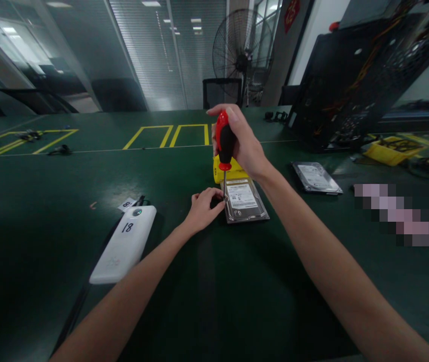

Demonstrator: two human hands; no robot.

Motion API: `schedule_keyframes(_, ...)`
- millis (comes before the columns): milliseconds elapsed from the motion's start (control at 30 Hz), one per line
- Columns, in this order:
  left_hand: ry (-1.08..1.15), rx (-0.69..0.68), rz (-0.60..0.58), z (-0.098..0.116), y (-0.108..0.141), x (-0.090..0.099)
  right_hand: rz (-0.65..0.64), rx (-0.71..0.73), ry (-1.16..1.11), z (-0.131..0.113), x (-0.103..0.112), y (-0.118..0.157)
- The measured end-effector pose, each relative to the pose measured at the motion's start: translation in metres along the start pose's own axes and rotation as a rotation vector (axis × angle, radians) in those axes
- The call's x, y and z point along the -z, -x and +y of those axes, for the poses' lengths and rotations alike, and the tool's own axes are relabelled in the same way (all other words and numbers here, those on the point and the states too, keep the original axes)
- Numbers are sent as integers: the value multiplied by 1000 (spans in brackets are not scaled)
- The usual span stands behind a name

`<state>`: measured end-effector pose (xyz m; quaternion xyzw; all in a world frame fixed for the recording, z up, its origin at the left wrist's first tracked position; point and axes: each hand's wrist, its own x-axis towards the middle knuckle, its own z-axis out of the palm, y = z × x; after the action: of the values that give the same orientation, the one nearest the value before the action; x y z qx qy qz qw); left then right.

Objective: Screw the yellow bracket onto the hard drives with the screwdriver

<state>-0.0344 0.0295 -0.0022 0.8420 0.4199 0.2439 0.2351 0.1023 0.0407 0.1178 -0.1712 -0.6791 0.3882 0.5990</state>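
Note:
A red-and-black screwdriver (226, 143) stands nearly upright in my right hand (245, 141), which is closed around its handle. Its thin shaft points down to the left edge of a hard drive (243, 198) that lies label up on the green table. My left hand (204, 207) rests beside that edge, thumb and fingers pinched close around the screwdriver's tip. Whatever sits between those fingertips is too small to make out. Just behind the drive is a yellow object (220, 173), partly hidden by my right hand.
A second hard drive (316, 177) lies to the right. On the left is a white power-bank-like device (125, 246) marked 18, with a cable. A black computer case (335, 90) and a yellow tray (393, 151) stand at the back right. Yellow tape outlines (189, 125) mark the far tabletop.

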Motion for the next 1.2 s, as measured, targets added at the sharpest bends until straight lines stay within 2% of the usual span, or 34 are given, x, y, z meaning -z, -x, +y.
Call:
schedule_keyframes(333, 8, -8, -3, 0, 1, 0, 87, -51, -37, -1, 5, 1)
schedule_keyframes(700, 17, -12, -8, -1, 1, 1, 27, -12, -47, -2, 2, 2)
schedule_keyframes(933, 2, -5, -17, 0, 1, 1, 54, 14, 49, 0, 4, 0)
schedule_keyframes(1200, 19, -23, -9, -2, 1, 0, 47, -19, -8, -1, 3, 0)
